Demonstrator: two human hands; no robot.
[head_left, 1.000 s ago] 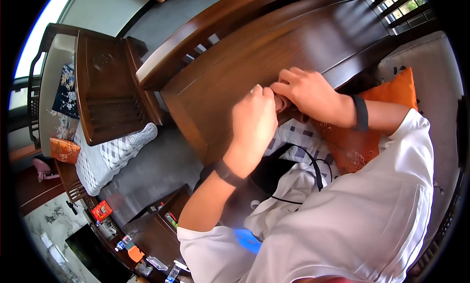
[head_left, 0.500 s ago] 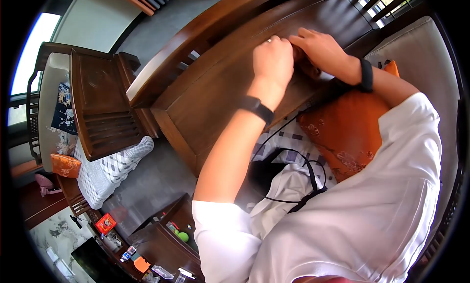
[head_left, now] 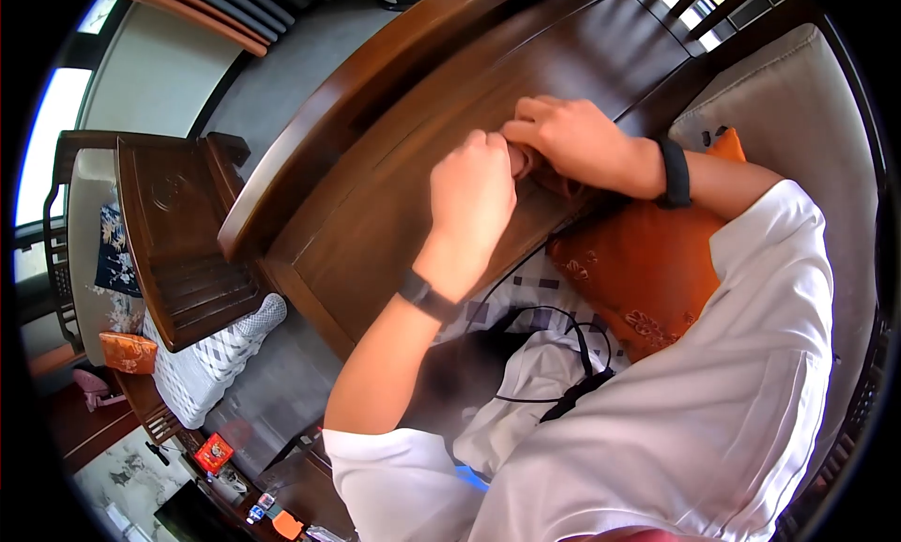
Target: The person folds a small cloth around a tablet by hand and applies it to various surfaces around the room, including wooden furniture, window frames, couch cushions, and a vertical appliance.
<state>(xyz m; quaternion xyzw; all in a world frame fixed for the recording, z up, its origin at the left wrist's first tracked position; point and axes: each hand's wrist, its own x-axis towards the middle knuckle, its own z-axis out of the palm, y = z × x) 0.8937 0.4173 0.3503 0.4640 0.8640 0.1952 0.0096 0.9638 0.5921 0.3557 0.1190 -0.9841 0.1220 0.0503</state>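
Observation:
Both hands are held together over a dark brown wooden bench point(head_left: 375, 204). My left hand point(head_left: 472, 190) is closed, its knuckles up and its fingers curled inward. Close against it on the right, my right hand point(head_left: 574, 148) has bent fingers pressed together. Whatever lies between the fingertips is hidden or too small to name. Each wrist carries a dark band. Below the right forearm rests an orange cushion point(head_left: 648, 265) with a floral pattern.
A black cord point(head_left: 584, 340) and a pale cloth point(head_left: 530, 382) lie near the white shirt. At the left are a wooden chair point(head_left: 178, 232) and a checked cover point(head_left: 202, 368). A red box point(head_left: 214, 453) sits at the lower left.
Compared with half a second ago, both hands are lower and further left in view, still close together. The view has shifted, and more of the curtain and floor shows at the top left.

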